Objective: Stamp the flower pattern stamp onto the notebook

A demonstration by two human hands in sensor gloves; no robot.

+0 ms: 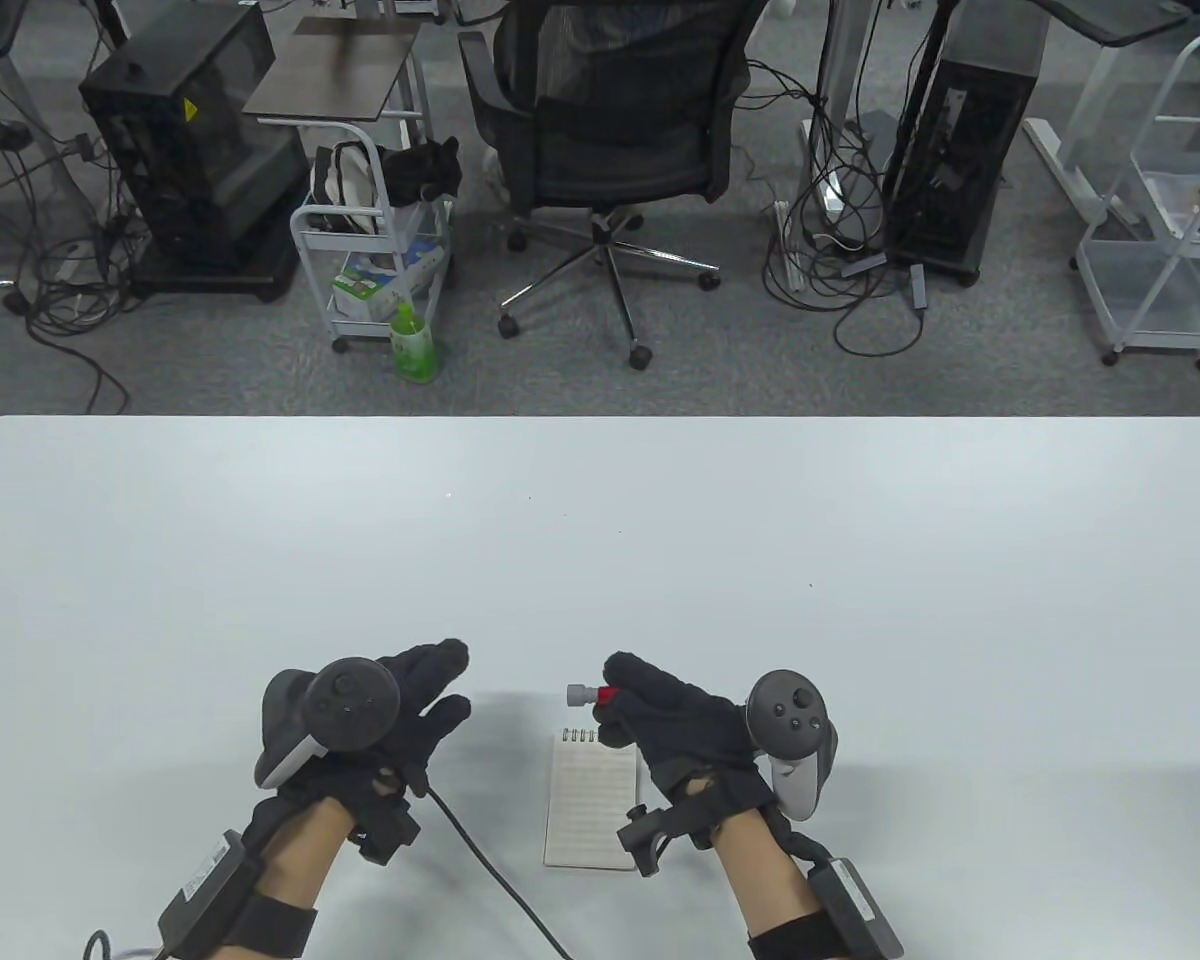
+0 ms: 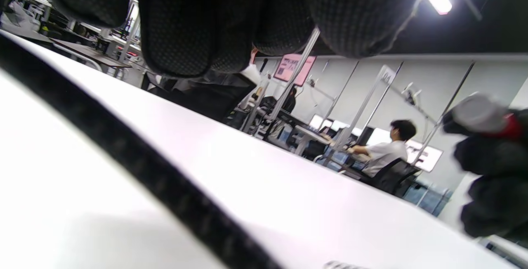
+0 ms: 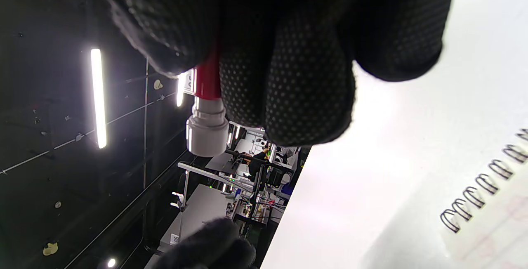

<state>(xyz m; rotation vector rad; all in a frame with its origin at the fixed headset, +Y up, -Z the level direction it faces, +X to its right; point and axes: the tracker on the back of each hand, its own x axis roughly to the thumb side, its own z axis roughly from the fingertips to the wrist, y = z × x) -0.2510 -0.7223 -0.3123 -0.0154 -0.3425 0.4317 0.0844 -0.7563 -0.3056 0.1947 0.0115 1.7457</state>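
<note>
A small spiral-bound notebook lies open on the white table near the front edge; its wire binding also shows in the right wrist view. My right hand hovers above the notebook's top right corner and grips a red stamp with a grey cap, lying roughly level with the cap pointing left. The stamp shows in the right wrist view and the left wrist view. My left hand is empty, fingers spread, to the left of the notebook.
A black cable runs from my left wrist across the table toward the front edge, left of the notebook. Beyond the table's far edge stand an office chair, a wire cart and computer towers.
</note>
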